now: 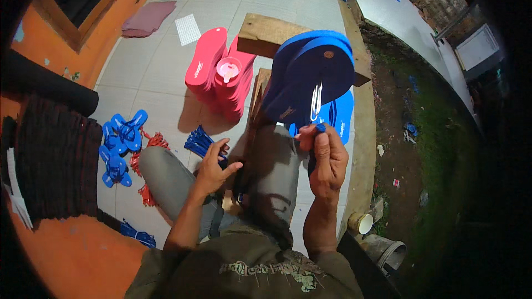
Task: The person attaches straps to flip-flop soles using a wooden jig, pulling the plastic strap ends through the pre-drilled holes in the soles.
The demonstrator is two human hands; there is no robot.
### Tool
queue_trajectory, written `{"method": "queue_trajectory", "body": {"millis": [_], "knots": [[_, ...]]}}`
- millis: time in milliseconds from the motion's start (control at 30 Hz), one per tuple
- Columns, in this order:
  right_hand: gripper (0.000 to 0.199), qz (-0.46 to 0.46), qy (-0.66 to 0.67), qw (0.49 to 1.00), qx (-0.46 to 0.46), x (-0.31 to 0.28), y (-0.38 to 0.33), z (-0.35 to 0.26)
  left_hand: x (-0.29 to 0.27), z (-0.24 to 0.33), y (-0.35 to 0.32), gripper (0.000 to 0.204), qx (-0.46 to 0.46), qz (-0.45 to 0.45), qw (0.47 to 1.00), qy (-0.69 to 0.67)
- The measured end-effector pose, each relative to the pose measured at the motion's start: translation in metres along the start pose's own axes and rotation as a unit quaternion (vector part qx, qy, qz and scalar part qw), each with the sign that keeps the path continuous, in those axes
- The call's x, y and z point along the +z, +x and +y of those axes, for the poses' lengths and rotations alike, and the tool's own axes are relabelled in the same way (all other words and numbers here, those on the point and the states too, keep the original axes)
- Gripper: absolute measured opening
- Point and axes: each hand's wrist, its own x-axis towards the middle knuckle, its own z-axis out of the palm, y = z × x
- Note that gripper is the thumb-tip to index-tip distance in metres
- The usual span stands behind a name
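Observation:
My right hand is closed in a pinch, with a small blue piece at its fingertips. A slender shiny metal tool rises from the fingers against the dark underside of a blue foam sandal sole; its lower end is partly hidden. This sole leans with others on a wooden stand in front of me. More blue soles lie beyond my right hand. My left hand is open and empty, its fingers apart, beside a bundle of blue sandal straps on the floor.
Stacked pink soles carry a pink cup. Blue flip-flops and red straps lie left of my knee. Stacked dark sheets stand by the orange wall. To the right, the tiled floor ends at a ledge above soil.

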Motion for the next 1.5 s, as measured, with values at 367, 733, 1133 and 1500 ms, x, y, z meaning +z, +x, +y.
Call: {"method": "queue_trajectory", "body": {"millis": [367, 733, 1133, 1500], "knots": [[0.025, -0.227, -0.233, 0.941, 0.088, -0.025, 0.044, -0.044, 0.013, -0.003, -0.013, 0.068, -0.007, -0.084, 0.994, 0.068], [0.027, -0.159, -0.4, 0.894, -0.124, -0.027, 0.07, -0.072, -0.004, 0.044, -0.013, 0.061, 0.063, -0.116, 0.988, 0.078], [0.021, 0.057, -0.275, 0.958, -0.058, -0.002, 0.08, -0.036, -0.024, 0.094, 0.02, 0.025, 0.125, 0.039, 0.99, -0.054], [0.023, -0.01, -0.081, 0.997, 0.01, -0.014, 0.063, -0.026, 0.005, 0.182, 0.125, 0.035, 0.229, 0.006, 0.953, -0.199]]}}
